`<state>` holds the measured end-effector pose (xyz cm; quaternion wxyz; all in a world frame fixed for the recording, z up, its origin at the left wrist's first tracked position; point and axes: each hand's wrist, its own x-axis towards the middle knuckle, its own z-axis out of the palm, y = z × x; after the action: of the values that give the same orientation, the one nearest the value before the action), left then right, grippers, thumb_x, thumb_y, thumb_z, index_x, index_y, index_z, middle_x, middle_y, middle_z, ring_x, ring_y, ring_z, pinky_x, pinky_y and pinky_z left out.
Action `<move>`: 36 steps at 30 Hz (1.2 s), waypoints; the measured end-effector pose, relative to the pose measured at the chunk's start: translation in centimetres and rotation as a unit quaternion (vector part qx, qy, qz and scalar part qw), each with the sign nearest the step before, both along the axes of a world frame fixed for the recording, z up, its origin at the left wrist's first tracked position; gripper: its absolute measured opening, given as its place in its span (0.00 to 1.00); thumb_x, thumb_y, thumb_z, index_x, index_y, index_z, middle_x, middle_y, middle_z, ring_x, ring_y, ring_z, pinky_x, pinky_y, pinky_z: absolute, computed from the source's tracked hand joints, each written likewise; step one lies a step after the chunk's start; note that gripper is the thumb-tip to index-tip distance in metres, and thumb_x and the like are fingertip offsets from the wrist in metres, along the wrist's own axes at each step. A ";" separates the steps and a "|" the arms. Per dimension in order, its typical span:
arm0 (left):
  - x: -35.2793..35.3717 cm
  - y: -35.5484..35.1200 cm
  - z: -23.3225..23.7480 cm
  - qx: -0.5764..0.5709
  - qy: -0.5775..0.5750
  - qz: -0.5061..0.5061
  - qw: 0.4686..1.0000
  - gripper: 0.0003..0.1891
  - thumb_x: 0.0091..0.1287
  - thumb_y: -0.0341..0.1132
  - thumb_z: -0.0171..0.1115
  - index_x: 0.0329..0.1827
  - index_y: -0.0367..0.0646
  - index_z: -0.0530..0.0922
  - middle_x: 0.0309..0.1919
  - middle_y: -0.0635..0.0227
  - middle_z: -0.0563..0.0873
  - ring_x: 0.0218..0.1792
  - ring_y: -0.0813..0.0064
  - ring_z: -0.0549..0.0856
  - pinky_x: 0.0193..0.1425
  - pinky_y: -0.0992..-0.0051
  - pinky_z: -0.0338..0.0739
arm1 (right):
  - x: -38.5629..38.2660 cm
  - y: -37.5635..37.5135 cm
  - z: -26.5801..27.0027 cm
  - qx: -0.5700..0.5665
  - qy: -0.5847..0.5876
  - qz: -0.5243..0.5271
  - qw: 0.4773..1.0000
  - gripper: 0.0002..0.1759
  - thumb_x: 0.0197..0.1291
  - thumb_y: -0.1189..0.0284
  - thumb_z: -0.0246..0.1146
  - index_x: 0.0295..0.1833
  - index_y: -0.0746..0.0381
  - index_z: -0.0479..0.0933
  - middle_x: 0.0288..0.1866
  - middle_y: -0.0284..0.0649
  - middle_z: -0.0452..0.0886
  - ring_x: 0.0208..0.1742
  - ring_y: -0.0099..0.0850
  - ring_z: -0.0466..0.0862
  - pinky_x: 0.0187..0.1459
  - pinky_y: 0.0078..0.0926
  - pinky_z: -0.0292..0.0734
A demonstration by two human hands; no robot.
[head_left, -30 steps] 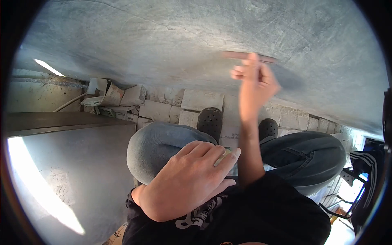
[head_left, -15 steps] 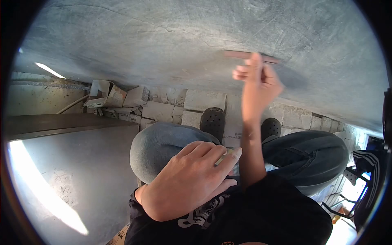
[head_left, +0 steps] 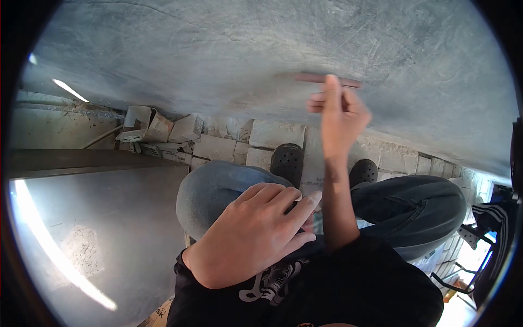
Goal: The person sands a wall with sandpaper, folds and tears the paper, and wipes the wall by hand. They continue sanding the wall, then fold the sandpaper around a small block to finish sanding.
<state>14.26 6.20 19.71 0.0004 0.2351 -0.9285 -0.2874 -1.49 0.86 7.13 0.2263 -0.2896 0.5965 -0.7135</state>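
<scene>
My right hand [head_left: 340, 111] reaches out to the grey, scratched surface [head_left: 218, 60] in front of me. Its thumb and fingers pinch a thin, straight reddish-brown strip [head_left: 348, 83], whose length lies along that surface; the strip is slightly blurred. Close to my body, above the left thigh, is my left hand [head_left: 256, 234], back side up with its fingers curled. What lies under those fingers, if anything, is hidden.
On the left stands a smooth grey metal-like panel [head_left: 131, 240] with bright glare. Broken pale blocks [head_left: 163, 131] lie along the base of the surface. My dark perforated clogs [head_left: 286, 162] rest on pale paving [head_left: 275, 133]. At the right edge appears another person's striped sleeve or trouser leg [head_left: 493, 218].
My right hand and the strip have shifted slightly left and a little down along the grey surface. The left hand has barely moved; the pale-green bit between its fingers no longer shows.
</scene>
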 end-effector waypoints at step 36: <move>-0.5 0.5 -0.2 -0.017 0.033 -0.031 0.999 0.25 0.55 0.40 0.66 0.52 0.36 0.72 0.35 0.64 0.78 0.41 0.67 0.80 0.50 0.71 0.75 | 3.5 -2.9 -0.7 -0.017 -0.085 0.029 0.996 0.15 0.61 0.69 0.61 0.26 0.68 0.78 0.19 0.42 0.81 0.18 0.25 0.81 0.20 0.18 0.76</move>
<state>13.79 6.66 19.53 0.0265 0.1967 -0.9394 -0.2795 2.01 -2.09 6.41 0.2916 -0.2491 0.5545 -0.7386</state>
